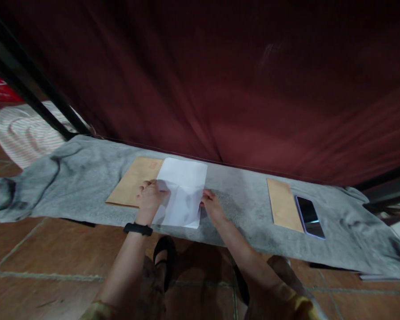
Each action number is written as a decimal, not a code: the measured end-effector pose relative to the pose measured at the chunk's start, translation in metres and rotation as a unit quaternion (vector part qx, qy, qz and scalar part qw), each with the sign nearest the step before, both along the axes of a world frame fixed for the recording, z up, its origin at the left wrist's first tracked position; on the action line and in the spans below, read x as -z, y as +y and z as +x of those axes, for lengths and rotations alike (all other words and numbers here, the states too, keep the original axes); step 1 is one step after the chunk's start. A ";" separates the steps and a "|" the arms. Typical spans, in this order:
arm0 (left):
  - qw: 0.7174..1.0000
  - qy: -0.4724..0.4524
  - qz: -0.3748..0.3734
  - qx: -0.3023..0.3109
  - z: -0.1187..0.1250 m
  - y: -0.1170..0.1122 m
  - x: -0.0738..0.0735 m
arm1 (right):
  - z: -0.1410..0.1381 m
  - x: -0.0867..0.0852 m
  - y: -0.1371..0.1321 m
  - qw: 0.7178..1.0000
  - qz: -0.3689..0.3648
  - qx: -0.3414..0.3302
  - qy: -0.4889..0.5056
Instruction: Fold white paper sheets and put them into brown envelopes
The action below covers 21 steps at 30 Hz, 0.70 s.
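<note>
A white sheet of paper (183,189) lies on a grey cloth (240,204), overlapping a brown envelope (133,180) on its left. My left hand (150,195), with a black band at the wrist, rests fingers curled on the sheet's left edge where it meets the envelope. My right hand (211,205) pinches the sheet's right edge near its lower corner. The lower part of the sheet looks slightly lifted or creased between my hands.
A second brown envelope (282,204) and a phone (309,217) with a dark screen lie on the cloth to the right. A dark red curtain (220,80) hangs behind. A striped fabric (23,133) lies at far left on the tiled floor (36,266).
</note>
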<state>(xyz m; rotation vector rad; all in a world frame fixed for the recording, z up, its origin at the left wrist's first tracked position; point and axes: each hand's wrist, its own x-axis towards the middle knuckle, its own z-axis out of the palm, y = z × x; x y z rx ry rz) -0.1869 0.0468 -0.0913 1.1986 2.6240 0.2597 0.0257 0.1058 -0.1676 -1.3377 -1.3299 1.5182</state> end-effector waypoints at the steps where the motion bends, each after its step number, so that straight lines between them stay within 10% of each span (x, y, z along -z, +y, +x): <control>1: 1.000 -0.003 0.003 0.001 -0.001 0.000 0.000 | 0.001 -0.002 -0.001 1.000 -0.018 0.007 0.019; 21: 0.999 -0.001 0.022 -0.040 0.000 -0.001 -0.008 | -0.013 -0.027 -0.006 0.996 -0.052 -0.008 0.067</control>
